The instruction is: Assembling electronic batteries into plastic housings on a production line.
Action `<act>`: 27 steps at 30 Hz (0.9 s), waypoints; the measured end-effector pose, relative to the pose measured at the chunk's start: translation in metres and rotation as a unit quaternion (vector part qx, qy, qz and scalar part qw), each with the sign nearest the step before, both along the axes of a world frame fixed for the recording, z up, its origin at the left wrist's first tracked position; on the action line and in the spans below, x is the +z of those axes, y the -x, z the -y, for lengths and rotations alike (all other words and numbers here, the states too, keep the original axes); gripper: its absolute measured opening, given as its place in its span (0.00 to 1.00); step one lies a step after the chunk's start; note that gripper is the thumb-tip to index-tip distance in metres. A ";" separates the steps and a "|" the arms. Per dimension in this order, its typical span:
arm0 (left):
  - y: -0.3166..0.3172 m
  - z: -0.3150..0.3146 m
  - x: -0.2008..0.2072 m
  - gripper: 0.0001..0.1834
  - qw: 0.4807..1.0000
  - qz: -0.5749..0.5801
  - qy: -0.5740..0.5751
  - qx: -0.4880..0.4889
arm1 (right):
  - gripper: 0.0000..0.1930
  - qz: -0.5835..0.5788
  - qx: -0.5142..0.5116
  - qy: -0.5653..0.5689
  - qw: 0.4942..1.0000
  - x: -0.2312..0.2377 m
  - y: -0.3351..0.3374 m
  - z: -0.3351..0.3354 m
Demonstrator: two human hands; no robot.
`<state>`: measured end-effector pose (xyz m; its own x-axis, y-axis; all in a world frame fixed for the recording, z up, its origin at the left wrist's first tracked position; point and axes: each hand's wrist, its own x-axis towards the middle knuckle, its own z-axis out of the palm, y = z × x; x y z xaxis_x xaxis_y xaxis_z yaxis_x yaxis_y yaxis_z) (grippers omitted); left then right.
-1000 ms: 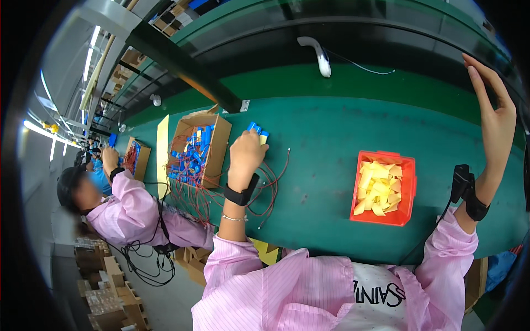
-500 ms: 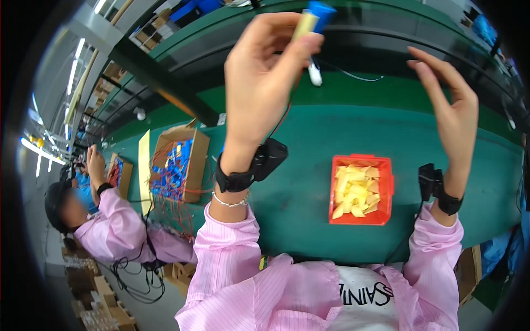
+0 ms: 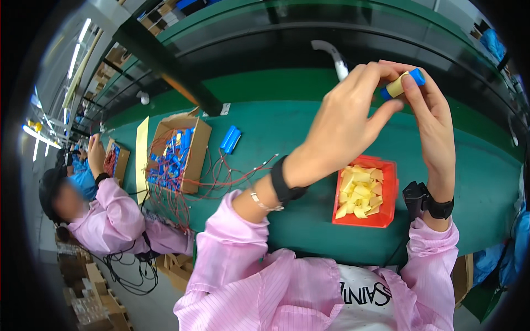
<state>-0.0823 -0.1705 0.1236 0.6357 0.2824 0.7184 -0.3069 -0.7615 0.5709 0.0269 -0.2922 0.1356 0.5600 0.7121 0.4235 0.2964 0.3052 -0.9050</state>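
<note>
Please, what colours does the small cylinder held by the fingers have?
The cylinder is blue, its middle yellow; head view.

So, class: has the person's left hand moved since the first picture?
Yes: rightward. Judged against the nearer cardboard box, the left hand has gone from just beside it to well right of it, near the right hand.

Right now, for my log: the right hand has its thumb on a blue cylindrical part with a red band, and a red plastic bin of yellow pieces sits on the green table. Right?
Only one colour is wrong: the head view shows the right hand with its thumb on a blue cylindrical part with a pale yellow band.
</note>
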 end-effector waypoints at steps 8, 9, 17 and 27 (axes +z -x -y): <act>0.182 -0.087 -0.032 0.19 0.881 -0.417 -0.169 0.144 | 0.18 -0.014 -0.003 0.009 1.000 -0.004 -0.005 -0.004; 0.192 -0.088 -0.041 0.18 0.883 -0.447 -0.076 0.125 | 0.18 -0.015 0.000 0.013 1.000 -0.005 -0.005 -0.004; 0.196 -0.067 -0.047 0.18 0.865 -0.423 0.240 0.127 | 0.18 -0.063 0.043 0.038 0.996 -0.006 0.007 -0.006; 0.196 -0.073 -0.065 0.21 0.883 -0.228 0.393 0.120 | 0.17 -0.055 0.117 0.122 0.984 -0.005 0.028 -0.005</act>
<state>-0.2783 -0.0971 0.0589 0.6622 0.7457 -0.0734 0.2073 -0.0881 0.9743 -0.0014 -0.2871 0.1306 0.4011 0.9001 0.1700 0.1409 0.1227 -0.9824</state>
